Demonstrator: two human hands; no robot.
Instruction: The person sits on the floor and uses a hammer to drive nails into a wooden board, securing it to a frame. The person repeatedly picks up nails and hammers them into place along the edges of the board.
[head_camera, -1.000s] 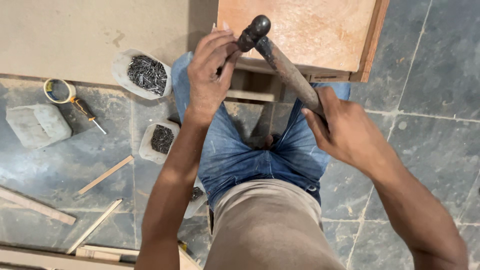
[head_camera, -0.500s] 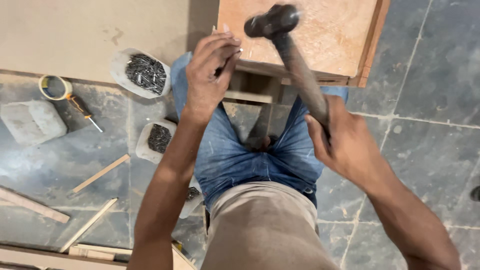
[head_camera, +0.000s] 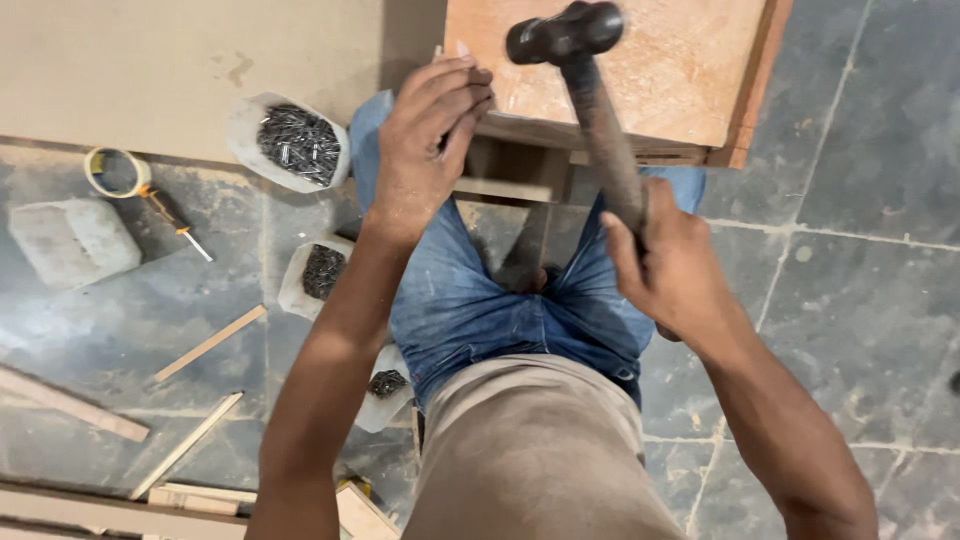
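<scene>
Nails fill a cut white container (head_camera: 293, 142) at upper left, two smaller ones (head_camera: 318, 272) below it. Right hand (head_camera: 672, 268) grips the hammer (head_camera: 590, 110), handle running up-frame, head pointing left over the orange board (head_camera: 690, 70). Left hand (head_camera: 425, 150) pinches something small at the board's edge.

Single head-worn camera, looking steeply down, close over lap, floor (head_camera: 870, 300) beyond

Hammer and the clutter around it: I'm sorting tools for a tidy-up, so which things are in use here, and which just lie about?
In use:
hammer in right hand
left hand, fingers pinched at the wooden frame

Lying about:
tub of nails
tape roll
screwdriver
wood strips
grey block
</scene>
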